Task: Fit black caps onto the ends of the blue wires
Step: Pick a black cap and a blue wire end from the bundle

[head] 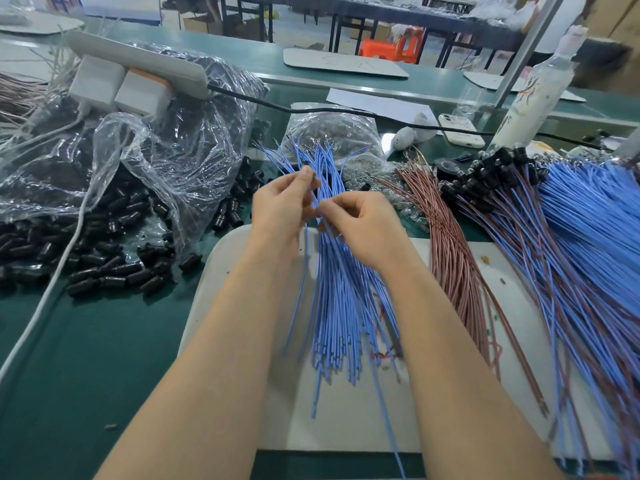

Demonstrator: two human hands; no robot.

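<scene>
Left hand [280, 202] pinches thin blue wires [332, 306] near their far ends, thumb against forefinger. Right hand [363, 230] pinches the same bundle just below. Bundle lies fanned on a smooth white board [346, 427]. Caps [114, 271], short matte black cylinders, are heaped loose at left, spilling from a crinkled clear bag [156, 150]. Pink wires [450, 265] lie right of the bundle.

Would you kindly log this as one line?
left hand: pinches blue wires | right hand: pinches them | black caps: loose
</scene>
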